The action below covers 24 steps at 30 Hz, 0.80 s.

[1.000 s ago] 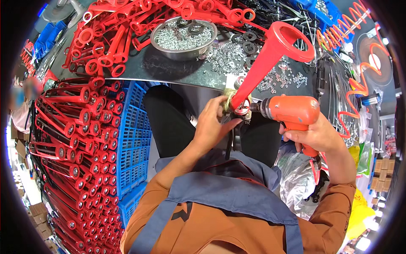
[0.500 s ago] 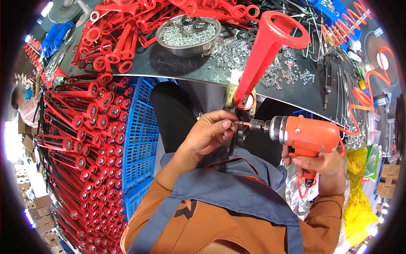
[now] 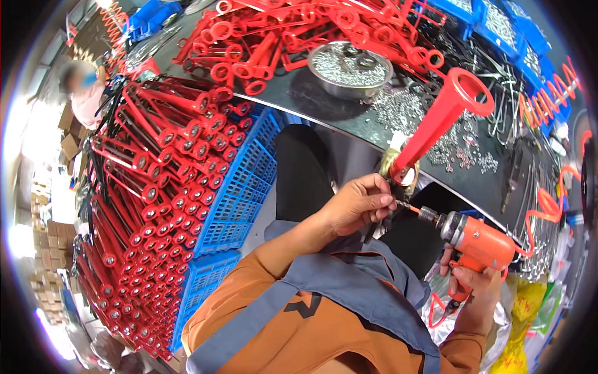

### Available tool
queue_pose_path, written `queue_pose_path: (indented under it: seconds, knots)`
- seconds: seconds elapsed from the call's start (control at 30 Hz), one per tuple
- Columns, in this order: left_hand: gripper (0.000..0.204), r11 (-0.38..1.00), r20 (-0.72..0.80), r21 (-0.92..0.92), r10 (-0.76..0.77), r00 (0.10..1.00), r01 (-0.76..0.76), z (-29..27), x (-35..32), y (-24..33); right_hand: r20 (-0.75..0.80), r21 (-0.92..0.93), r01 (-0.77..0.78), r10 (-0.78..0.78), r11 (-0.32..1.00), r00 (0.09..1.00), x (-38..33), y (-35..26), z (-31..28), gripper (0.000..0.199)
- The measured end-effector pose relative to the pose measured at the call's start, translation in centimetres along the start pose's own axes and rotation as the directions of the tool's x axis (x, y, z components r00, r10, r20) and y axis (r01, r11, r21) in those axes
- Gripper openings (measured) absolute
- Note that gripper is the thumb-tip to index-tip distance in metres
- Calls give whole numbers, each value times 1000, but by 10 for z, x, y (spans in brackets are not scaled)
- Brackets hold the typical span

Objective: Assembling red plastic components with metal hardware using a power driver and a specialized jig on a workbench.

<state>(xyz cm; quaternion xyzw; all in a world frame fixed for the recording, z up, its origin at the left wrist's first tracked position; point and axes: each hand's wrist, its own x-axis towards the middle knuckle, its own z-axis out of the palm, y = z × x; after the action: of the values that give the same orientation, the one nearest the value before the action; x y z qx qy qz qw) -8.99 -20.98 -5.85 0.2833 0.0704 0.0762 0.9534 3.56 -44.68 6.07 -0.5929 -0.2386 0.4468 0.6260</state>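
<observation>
My left hand (image 3: 360, 204) pinches a small dark part at the base of a red plastic tube (image 3: 437, 122) that stands tilted in a brass-coloured fixture (image 3: 393, 169) at the bench edge. The tube ends in a wide ring at its top. My right hand (image 3: 472, 280) grips an orange power screwdriver (image 3: 474, 239), whose bit points left and touches the part under my left fingers. A coiled red hose (image 3: 541, 214) runs from the tool.
A metal bowl of screws (image 3: 351, 69) sits on the dark bench (image 3: 473, 181), with loose screws scattered beside it. Several red tubes fill blue crates (image 3: 240, 194) at my left. More red parts (image 3: 274, 43) are piled behind the bowl. Another person (image 3: 84, 93) is at far left.
The view has swung right and down. The screwdriver has dropped lower and its bit stays at the tube's base. My left hand keeps its pinch there.
</observation>
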Motion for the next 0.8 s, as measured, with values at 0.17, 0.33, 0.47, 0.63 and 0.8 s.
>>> queue_pose_path:
  seconds: [0.17,0.33,0.47,0.63,0.8]
  knots:
    - [13,997,-36,25,68,997,-67,-1,0,-5,-184,-23,-49,44,999,982,1,-4,18,58]
    - [27,998,-55,53,42,998,-39,-8,-6,0,-231,-21,-89,82,996,969,8,-12,31,54]
    - [30,993,-62,104,64,996,-57,-9,-6,-2,-234,3,-132,129,991,964,9,-15,36,52]
    - [31,994,-75,105,44,996,-36,-8,-6,-4,-217,-12,-123,118,992,969,8,-10,31,52]
    - [32,991,-153,121,80,985,-62,1,-5,-9,-201,-36,-106,97,994,975,8,-5,25,53]
